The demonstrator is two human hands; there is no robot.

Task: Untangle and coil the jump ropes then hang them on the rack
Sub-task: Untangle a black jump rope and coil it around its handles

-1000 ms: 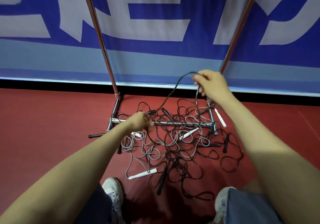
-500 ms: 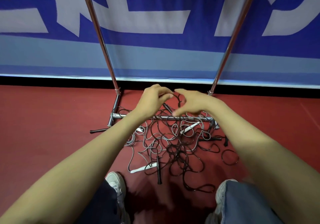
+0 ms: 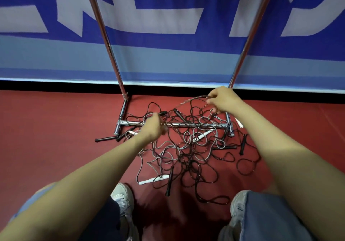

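No legible text — only cropped, unreadable white strokes on the blue banner (image 3: pixel 168 16).

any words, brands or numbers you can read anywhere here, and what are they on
Banner on the wall behind the rack: huge pale strokes on blue, parts of characters cut off by the top of the view, so no word can be read.
Jump ropes and their handles: no print can be made out.
Shoes: no brand can be made out.
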